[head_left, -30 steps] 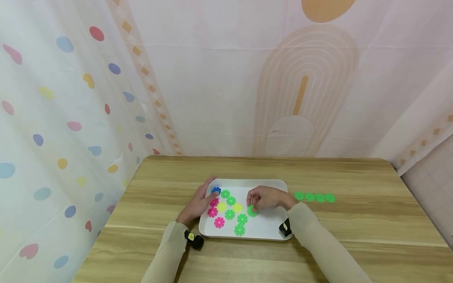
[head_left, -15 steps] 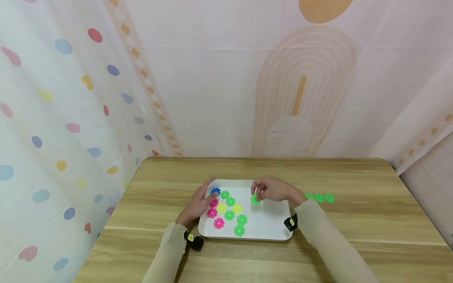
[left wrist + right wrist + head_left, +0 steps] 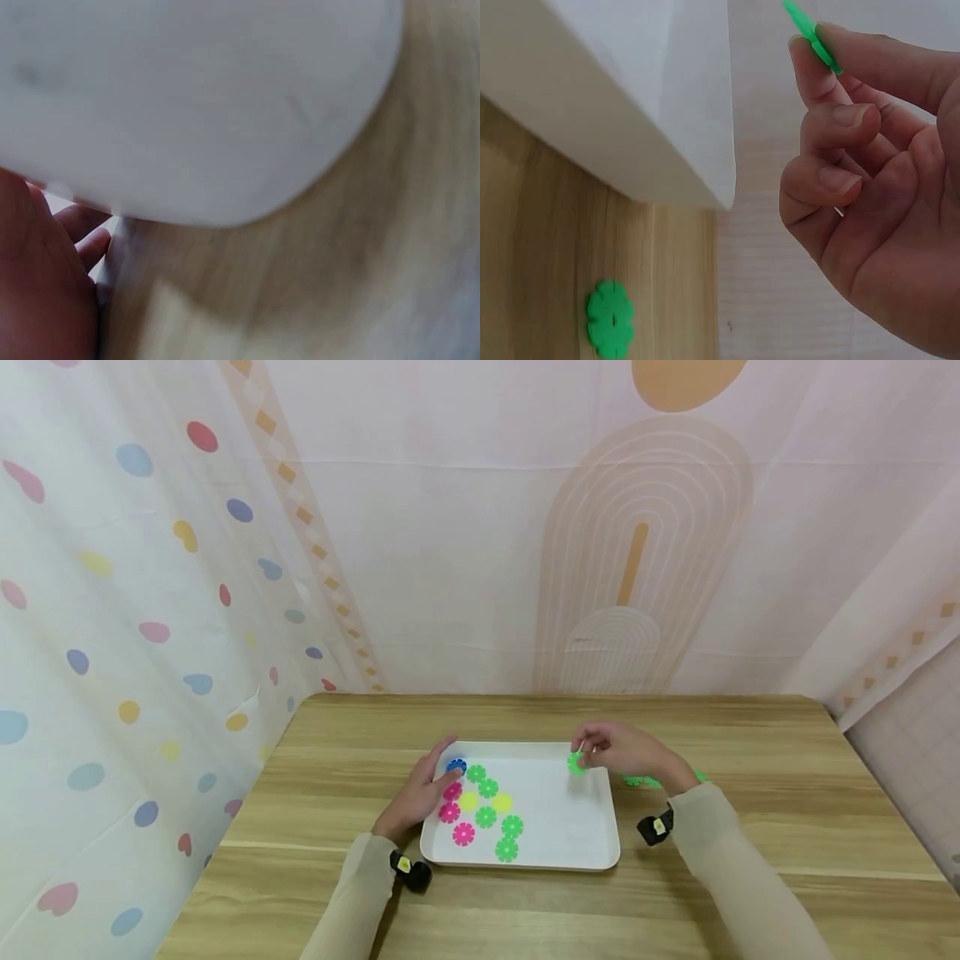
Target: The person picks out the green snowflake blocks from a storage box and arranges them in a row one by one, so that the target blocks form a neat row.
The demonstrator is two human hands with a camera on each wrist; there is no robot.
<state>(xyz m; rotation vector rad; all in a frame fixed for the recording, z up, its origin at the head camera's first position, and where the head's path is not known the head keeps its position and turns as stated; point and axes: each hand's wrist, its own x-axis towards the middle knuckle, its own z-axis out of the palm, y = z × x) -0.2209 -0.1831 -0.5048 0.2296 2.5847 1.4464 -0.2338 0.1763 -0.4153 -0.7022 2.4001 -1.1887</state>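
Note:
My right hand [image 3: 630, 753] pinches a green notched plastic disc [image 3: 576, 763] between thumb and index finger, raised over the right part of the white tray [image 3: 562, 831]. In the right wrist view that disc stands edge-on at the fingertips, the other fingers curled. My left hand [image 3: 414, 800] holds the tray's left side, thumb over the rim by a blue disc [image 3: 457, 766]. Pink discs [image 3: 463, 834], yellow discs [image 3: 502, 802] and several green discs [image 3: 486, 817] lie in the tray's left half. The left wrist view shows mostly the tray's outside.
On the wooden table [image 3: 525, 914], right of the tray, lies a row of green discs [image 3: 637, 781], partly hidden by my right hand and arm. One of these discs [image 3: 611, 320] shows in the right wrist view. A patterned curtain [image 3: 465, 568] hangs behind the table.
My right hand has lifted the green disc off the tray and carried it up and to the right, now partly covering the row of discs. My left hand stays on the tray.

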